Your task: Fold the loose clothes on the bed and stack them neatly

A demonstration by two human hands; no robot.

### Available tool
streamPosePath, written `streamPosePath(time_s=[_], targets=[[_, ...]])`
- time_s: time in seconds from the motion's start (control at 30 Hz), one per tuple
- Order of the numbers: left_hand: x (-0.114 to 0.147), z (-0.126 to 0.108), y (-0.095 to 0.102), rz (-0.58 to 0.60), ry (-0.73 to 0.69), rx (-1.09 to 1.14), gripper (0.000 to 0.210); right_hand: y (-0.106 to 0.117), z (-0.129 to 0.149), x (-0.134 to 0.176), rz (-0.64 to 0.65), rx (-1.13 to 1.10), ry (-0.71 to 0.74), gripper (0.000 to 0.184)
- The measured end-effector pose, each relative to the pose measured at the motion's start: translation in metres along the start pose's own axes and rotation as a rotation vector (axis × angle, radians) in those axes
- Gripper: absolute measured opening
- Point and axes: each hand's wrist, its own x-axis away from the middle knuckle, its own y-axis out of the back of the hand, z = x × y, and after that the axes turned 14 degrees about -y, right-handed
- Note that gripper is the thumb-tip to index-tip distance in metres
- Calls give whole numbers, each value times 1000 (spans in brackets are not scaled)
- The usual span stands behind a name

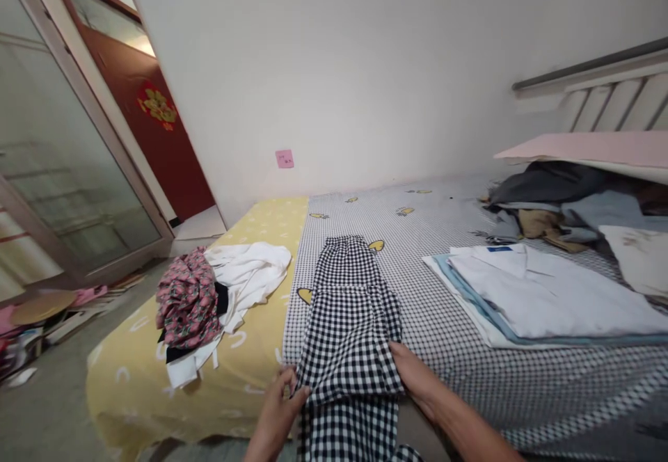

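A black-and-white checked garment (347,323) with a gathered band at its far end lies lengthwise on the bed, its near part hanging over the front edge. Whether it is trousers or a skirt I cannot tell. My left hand (279,403) pinches its left side near the bed's edge, thumb on top of the cloth. At the right side, level with the left hand, my right hand (412,375) grips the cloth; its fingertips are partly hidden under the fabric. A crosswise fold or seam edge runs between both hands.
On the yellow sheet (245,232) at left lie a crumpled pink patterned cloth (188,298) and white clothing (255,271). To the right is a stack of folded shirts (543,295). Dark clothes (553,184) are heaped behind it, beneath a pink board-like sheet (589,145).
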Motion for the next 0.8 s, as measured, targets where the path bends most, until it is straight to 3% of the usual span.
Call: streamPosePath(time_s=[0.13, 0.23, 0.33, 0.43, 0.57, 0.7, 0.8], targets=[[6, 0, -7, 30, 36, 55, 54, -1, -22, 4, 105, -331, -209, 65], [6, -8, -9, 10, 68, 73, 71, 0, -32, 5, 0, -359, -174, 68], [8, -13, -7, -88, 80, 73, 76, 0, -37, 12, -190, -291, -44, 53], [15, -8, -2, -145, 77, 96, 74, 3, -44, 20, -163, -207, 21, 43], [27, 9, 5, -136, 76, 35, 68, 16, -58, 21, -138, -134, -69, 38], [46, 25, 9, -231, 13, -192, 66, 34, -67, 30, -348, -68, -113, 47], [74, 24, 15, -303, -46, -311, 63, 47, -69, 57, -454, 211, -112, 46]])
